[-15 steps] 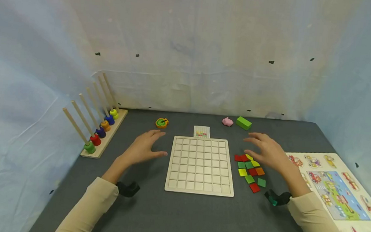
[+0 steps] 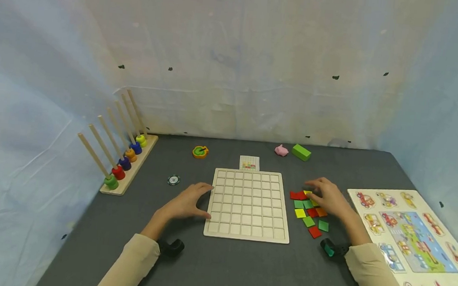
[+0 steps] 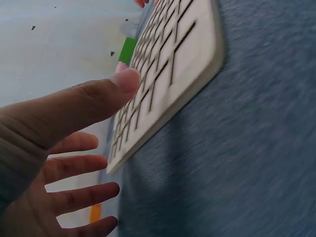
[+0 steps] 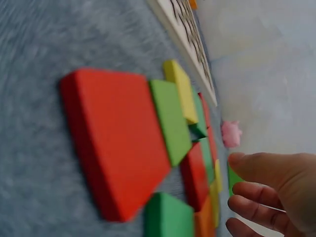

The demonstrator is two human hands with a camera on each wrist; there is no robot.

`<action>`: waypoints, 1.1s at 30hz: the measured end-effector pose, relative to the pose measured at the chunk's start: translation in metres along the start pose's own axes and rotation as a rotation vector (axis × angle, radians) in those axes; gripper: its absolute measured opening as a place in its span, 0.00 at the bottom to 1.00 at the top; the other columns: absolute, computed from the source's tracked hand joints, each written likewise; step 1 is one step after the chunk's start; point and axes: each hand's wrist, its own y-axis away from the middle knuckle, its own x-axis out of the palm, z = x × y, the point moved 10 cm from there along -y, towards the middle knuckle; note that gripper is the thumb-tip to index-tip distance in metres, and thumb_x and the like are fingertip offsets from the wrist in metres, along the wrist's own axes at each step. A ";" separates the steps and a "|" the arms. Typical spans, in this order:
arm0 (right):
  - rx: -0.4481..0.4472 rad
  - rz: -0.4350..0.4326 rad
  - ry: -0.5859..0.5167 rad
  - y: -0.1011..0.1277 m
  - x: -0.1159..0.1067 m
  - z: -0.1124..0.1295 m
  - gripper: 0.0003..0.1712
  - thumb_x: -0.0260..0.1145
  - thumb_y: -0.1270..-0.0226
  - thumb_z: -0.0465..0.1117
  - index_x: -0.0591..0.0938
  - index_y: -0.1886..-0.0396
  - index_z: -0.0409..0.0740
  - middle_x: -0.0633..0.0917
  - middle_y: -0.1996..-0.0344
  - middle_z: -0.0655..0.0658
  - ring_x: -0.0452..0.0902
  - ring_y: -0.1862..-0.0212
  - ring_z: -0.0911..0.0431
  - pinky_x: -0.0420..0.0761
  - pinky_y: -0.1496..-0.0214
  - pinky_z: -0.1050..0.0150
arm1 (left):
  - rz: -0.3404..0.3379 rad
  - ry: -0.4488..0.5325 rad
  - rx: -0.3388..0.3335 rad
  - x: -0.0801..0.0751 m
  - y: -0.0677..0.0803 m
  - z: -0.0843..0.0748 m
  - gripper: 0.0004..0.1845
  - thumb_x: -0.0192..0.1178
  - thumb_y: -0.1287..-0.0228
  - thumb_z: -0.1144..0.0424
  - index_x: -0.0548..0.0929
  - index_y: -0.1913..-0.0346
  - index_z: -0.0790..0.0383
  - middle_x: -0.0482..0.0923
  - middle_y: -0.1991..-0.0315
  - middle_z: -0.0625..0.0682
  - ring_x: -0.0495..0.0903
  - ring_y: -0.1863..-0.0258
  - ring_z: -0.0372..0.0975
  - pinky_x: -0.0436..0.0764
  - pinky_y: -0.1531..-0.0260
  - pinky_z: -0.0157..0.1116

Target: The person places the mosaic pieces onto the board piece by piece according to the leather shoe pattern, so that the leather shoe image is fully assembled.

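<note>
At the left edge of a pale wooden grid board [image 2: 249,204], my left hand [image 2: 186,202] has its thumb and fingers spread apart. In the left wrist view, the thumb [image 3: 94,101] reaches in front of the board [image 3: 192,54], and nothing is in the hand; contact cannot be told. Over the far part of a group of coloured square tiles [image 2: 312,212] hovers my right hand [image 2: 328,197], its fingers loosely bent. The right wrist view shows this hand [image 4: 276,192] empty, beyond a red tile [image 4: 118,138] and green, yellow and orange ones.
A small pattern card [image 2: 249,163] lies behind the board. To the left are a peg stand [image 2: 137,162] with coloured rings, a round chip [image 2: 173,180] and an orange-green toy [image 2: 200,152]. A pink pig [image 2: 281,150], green block [image 2: 301,152] and picture puzzle [image 2: 418,241] lie rightward.
My left hand has moved right and nearer to me, up to the board's edge, uncovering the round chip. The right hand has come slightly nearer to me, over the tiles.
</note>
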 end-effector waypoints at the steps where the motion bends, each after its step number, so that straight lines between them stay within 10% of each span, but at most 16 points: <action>1: 0.000 -0.003 -0.002 0.001 0.002 -0.002 0.18 0.66 0.40 0.35 0.80 0.49 0.34 0.78 0.59 0.36 0.73 0.64 0.50 0.73 0.65 0.56 | 0.004 0.006 0.002 0.003 0.000 0.000 0.48 0.74 0.56 0.49 0.65 0.33 0.64 0.63 0.35 0.59 0.62 0.36 0.54 0.63 0.41 0.54; 22: 0.100 -0.073 -0.102 -0.001 0.007 -0.017 0.08 0.66 0.40 0.33 0.79 0.61 0.38 0.78 0.70 0.45 0.72 0.70 0.56 0.72 0.68 0.61 | 0.027 -0.037 -0.022 0.014 0.002 0.003 0.47 0.74 0.59 0.48 0.67 0.34 0.59 0.62 0.34 0.55 0.59 0.36 0.51 0.60 0.41 0.56; 33: 0.020 -0.112 -0.295 -0.033 0.026 0.049 0.09 0.65 0.39 0.33 0.82 0.59 0.38 0.80 0.67 0.44 0.76 0.67 0.55 0.76 0.66 0.63 | 0.064 -0.066 -0.053 0.014 -0.001 0.001 0.47 0.75 0.59 0.48 0.67 0.34 0.60 0.61 0.34 0.55 0.59 0.35 0.52 0.62 0.43 0.56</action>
